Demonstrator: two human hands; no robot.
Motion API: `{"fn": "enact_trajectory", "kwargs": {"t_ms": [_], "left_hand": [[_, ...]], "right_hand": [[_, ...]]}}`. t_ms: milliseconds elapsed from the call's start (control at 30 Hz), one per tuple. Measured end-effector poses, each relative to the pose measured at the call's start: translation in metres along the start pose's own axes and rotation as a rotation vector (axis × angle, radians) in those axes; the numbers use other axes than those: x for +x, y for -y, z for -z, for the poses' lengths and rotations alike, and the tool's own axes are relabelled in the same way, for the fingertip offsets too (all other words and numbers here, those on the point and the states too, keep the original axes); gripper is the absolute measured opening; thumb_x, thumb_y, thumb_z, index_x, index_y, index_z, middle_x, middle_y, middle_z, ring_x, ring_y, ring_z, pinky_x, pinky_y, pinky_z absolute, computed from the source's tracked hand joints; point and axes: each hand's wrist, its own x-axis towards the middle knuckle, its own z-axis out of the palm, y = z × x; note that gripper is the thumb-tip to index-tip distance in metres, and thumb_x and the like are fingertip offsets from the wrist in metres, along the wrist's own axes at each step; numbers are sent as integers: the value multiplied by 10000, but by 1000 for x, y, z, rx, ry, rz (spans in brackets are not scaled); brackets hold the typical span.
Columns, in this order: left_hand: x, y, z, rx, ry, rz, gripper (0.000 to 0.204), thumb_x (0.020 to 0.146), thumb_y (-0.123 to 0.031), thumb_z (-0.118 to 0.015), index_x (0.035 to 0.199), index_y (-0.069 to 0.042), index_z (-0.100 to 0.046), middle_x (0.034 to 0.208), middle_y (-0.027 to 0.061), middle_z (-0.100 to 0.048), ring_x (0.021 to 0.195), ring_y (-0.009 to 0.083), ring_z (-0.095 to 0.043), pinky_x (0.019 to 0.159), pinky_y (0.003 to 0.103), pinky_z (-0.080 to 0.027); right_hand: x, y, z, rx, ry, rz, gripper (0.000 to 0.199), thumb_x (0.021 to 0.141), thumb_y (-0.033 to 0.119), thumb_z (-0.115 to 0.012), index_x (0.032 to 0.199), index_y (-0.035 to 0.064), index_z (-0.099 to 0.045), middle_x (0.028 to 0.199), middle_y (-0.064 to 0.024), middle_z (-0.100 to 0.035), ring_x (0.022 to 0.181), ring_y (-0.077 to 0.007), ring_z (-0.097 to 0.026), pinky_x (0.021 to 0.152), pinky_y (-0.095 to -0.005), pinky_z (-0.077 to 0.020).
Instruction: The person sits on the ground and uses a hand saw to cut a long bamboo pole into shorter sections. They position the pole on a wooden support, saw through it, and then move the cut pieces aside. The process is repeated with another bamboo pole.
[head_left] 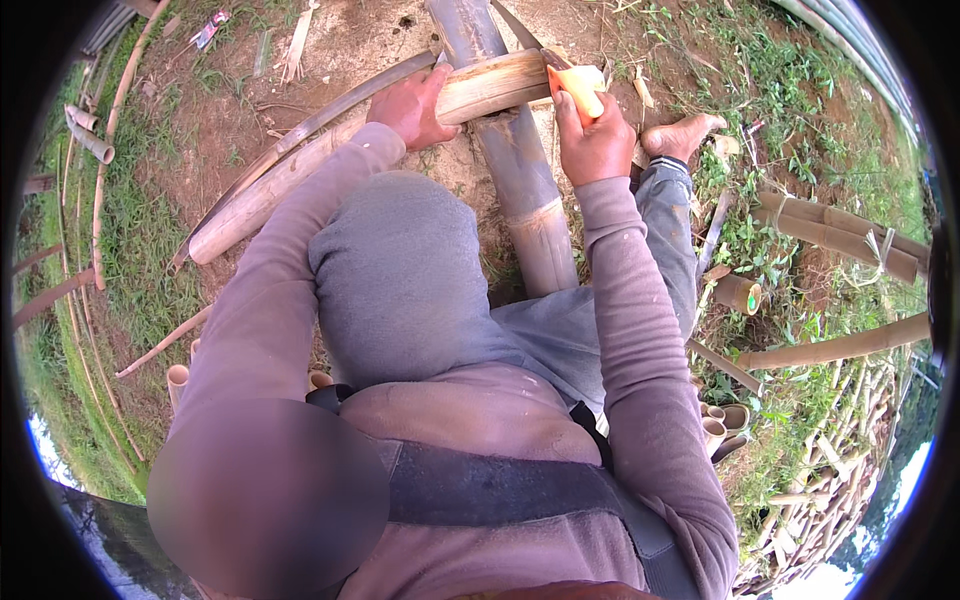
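A long pale piece of split bamboo point(497, 84) lies slantwise across a thick grey bamboo pole point(533, 205). My left hand point(405, 108) is closed around the split piece, left of the pole, with the thumb on its near side. Beside its far edge runs a darker, thin bamboo strip point(310, 128). In my right hand point(597, 140) is the orange handle of a knife point(580, 88), gripped at the right end of the split piece. A dark blade seems to extend up and left behind the bamboo; part of it is hidden.
My bare foot point(683, 137) rests on the ground at the right. Tied bamboo lengths point(840, 237) lie farther right, near a short cut piece point(738, 294). Bamboo scraps point(825, 490) are heaped at lower right. Long thin poles point(118, 130) stand along the left.
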Motion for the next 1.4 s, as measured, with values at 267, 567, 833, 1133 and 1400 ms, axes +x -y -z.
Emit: {"fn": "enact_trajectory", "kwargs": {"t_ms": [267, 567, 833, 1133, 1400], "left_hand": [[4, 15, -9, 26, 17, 3, 1043, 740, -556, -844, 1606, -165, -413, 1397, 161, -671, 1201, 361, -697, 1037, 460, -561], [24, 44, -5, -316, 91, -194, 995, 697, -450, -889, 1534, -85, -494, 1365, 176, -672, 1219, 340, -666, 1068, 419, -514], [38, 45, 3, -393, 173, -186, 1070, 699, -476, -905, 1560, -58, -426, 1416, 231, -602, 1293, 378, -607, 1116, 467, -481], [12, 21, -26, -30, -137, -125, 968, 781, -524, -859, 1573, -187, -417, 1337, 147, -661, 1215, 367, -678, 1002, 520, -570], [9, 4, -15, -22, -75, -84, 966, 772, -493, -865, 1576, -177, -433, 1390, 134, -640, 1243, 360, -658, 1037, 505, -551]], "right_hand": [[-169, 12, 151, 92, 108, -200, 274, 933, 73, -785, 1153, -35, -664, 997, -161, -738, 827, -291, -752, 761, -355, -576], [-141, 21, 140, 5, 97, -98, 357, 933, 193, -812, 1158, -44, -669, 1016, -157, -738, 821, -243, -743, 725, -353, -571], [-161, 19, 131, 173, 117, -206, 333, 988, 210, -732, 1177, -53, -657, 997, -152, -727, 783, -224, -707, 753, -319, -548], [-172, 54, 171, 6, 117, -178, 572, 1012, 328, -718, 1380, -86, -572, 1114, -163, -701, 824, -195, -656, 729, -308, -521], [-38, 23, 47, 19, 63, 31, 400, 952, 99, -758, 1312, -48, -663, 1170, -218, -757, 1029, -305, -776, 874, -383, -603]]}}
